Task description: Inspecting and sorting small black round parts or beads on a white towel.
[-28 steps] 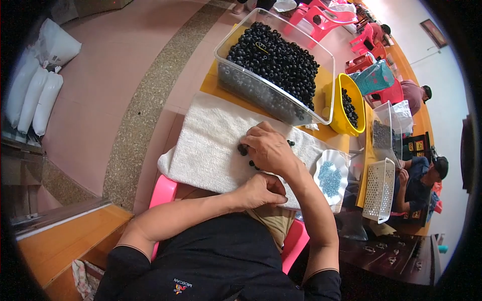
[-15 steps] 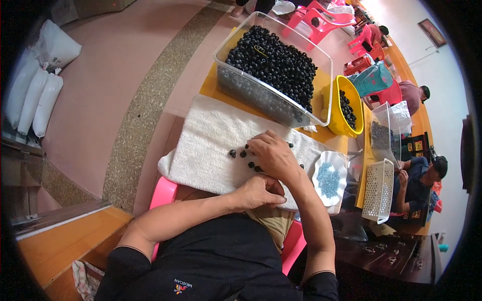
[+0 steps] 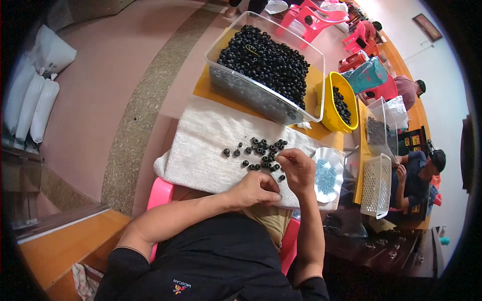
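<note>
A loose cluster of small black ring-shaped pieces (image 3: 262, 150) lies on a white cloth (image 3: 201, 150) spread over my lap. My right hand (image 3: 298, 171) rests at the cluster's near right edge. Its thumb and forefinger are bent together against the pieces, and whether one is pinched between them is hidden. My left hand (image 3: 257, 189) lies curled on the cloth just below the pieces, close against the right hand, with nothing visible in it. A white dish of tiny blue pieces (image 3: 327, 176) sits right of my right hand.
A clear bin (image 3: 251, 93) heaped with black pieces stands beyond the cloth on a yellow board. A yellow bucket (image 3: 331, 108) with more pieces is to its right, then a white basket (image 3: 376, 186). Seated co-workers (image 3: 419, 175) work at the right. White sacks (image 3: 35, 95) lie on the floor at left.
My right hand has drawn back toward me and to the right, uncovering black pieces now spread over the cloth. My left hand has stayed nearly in place.
</note>
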`<control>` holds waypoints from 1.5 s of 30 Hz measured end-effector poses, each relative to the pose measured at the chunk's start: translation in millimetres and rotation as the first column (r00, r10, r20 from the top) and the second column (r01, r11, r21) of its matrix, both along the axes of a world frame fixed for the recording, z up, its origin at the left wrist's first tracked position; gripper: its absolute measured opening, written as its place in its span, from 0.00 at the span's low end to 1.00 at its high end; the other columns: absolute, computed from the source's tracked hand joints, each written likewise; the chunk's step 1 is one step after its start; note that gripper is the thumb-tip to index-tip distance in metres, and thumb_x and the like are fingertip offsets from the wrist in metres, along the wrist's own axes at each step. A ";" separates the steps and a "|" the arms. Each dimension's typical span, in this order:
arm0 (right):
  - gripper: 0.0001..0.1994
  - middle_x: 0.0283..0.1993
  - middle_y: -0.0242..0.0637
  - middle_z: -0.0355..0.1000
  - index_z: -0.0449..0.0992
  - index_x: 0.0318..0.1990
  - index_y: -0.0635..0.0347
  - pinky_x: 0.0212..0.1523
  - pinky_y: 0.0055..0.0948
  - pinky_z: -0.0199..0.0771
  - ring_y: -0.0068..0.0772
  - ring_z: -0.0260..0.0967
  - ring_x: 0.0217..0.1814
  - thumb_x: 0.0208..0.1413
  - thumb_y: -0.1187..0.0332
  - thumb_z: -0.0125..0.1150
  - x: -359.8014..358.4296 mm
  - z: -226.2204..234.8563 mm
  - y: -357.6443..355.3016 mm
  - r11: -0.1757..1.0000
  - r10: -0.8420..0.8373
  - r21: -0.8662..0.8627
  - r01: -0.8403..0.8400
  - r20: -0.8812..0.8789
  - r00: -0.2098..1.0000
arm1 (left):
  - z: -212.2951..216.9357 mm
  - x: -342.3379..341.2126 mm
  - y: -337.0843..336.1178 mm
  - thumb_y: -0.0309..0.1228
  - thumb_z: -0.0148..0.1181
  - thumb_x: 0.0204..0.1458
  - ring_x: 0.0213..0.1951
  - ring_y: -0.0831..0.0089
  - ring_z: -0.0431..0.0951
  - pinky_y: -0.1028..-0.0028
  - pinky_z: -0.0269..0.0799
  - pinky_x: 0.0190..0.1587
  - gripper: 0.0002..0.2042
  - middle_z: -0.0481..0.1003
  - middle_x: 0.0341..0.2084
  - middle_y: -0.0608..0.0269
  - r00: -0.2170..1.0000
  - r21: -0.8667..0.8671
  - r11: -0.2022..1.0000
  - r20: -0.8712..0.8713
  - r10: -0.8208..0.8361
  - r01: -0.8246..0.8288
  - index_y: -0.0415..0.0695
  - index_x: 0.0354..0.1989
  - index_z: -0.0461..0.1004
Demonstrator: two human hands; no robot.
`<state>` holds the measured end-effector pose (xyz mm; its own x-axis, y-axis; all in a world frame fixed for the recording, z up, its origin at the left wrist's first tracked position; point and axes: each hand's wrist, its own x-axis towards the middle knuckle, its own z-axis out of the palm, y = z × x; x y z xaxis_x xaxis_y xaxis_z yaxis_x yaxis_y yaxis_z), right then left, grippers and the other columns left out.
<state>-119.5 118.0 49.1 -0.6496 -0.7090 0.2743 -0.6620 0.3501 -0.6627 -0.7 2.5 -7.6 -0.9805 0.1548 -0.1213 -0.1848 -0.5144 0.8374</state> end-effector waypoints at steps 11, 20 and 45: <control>0.02 0.28 0.34 0.72 0.75 0.31 0.64 0.33 0.24 0.69 0.23 0.69 0.31 0.54 0.77 0.61 11.5 1.4 39.8 0.969 0.151 0.185 -0.163 0.078 0.986 | -2.6 -0.4 5.5 0.23 0.65 0.51 0.30 0.82 0.75 0.79 0.73 0.34 0.08 0.77 0.29 0.67 0.996 0.161 0.985 0.073 0.052 -0.063 0.39 0.38 0.74; 0.02 0.31 0.36 0.73 0.76 0.34 0.65 0.37 0.25 0.70 0.29 0.71 0.34 0.55 0.76 0.61 18.2 -1.3 48.0 0.958 0.149 0.228 -0.176 0.130 0.980 | -2.7 -0.4 3.1 0.24 0.64 0.52 0.30 0.82 0.75 0.80 0.74 0.34 0.06 0.77 0.29 0.66 0.998 0.089 0.995 0.051 0.046 -0.051 0.39 0.37 0.75; 0.05 0.38 0.38 0.73 0.76 0.38 0.70 0.45 0.25 0.69 0.27 0.69 0.41 0.57 0.77 0.58 16.5 -5.0 66.9 0.982 0.187 -0.094 -0.164 0.613 0.768 | 1.0 -0.9 0.1 0.24 0.61 0.55 0.33 0.78 0.78 0.77 0.77 0.38 0.07 0.78 0.30 0.62 0.995 0.165 0.984 0.091 0.047 -0.061 0.37 0.40 0.75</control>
<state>-103.0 184.9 44.0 -0.5525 -0.8254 -0.1158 -0.1553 0.2384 -0.9587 -1.6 2.6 -6.6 -0.9749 0.1273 -0.1825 -0.2207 -0.6571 0.7207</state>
